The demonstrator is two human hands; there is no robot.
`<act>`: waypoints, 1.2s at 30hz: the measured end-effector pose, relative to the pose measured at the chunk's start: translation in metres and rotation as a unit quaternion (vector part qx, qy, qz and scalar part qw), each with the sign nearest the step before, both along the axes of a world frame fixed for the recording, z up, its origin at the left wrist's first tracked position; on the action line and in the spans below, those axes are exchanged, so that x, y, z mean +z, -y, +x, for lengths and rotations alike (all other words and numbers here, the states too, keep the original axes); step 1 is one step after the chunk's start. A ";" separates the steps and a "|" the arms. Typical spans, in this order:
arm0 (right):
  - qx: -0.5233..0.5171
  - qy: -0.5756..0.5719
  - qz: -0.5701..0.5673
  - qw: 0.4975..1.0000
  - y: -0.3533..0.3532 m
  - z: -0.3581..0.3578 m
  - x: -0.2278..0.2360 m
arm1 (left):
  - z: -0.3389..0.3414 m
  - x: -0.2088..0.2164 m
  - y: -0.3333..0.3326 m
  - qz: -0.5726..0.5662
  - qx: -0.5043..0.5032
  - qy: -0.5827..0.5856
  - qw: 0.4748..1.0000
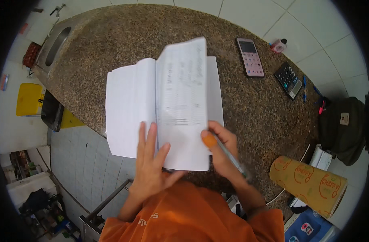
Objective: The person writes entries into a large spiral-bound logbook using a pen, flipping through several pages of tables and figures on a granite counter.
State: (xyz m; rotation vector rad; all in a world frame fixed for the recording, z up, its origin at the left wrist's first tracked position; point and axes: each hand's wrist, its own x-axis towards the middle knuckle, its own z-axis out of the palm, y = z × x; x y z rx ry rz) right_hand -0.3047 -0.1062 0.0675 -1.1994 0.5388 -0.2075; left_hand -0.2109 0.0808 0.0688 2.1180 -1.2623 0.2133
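An open notebook (pixel 130 105) with white pages lies in front of me on the speckled stone counter. One page (pixel 182 86), with handwriting and ruled lines, is lifted and slightly blurred. My right hand (pixel 224 151) pinches that page's right edge. The same hand holds a pen (pixel 230 157), slanting down across the palm side; a round orange piece (pixel 209 139) shows at the thumb, and I cannot tell what it is. My left hand (pixel 150 163) rests on the notebook's lower edge near the fold, its fingers stretched and apart, with nothing in it.
Right of the notebook lie a pink phone (pixel 250 56), a black calculator (pixel 289 80), blue pens (pixel 304 88) and a small pink bottle (pixel 278 46). A dark bag (pixel 342 129) and a brown paper roll or package (pixel 307 183) stand nearer. A sink (pixel 57 46) is at the far left.
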 end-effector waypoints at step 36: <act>0.009 -0.024 -0.566 0.824 0.047 -0.081 -0.047 | 0.014 -0.034 0.032 -0.146 -0.204 0.033 0.967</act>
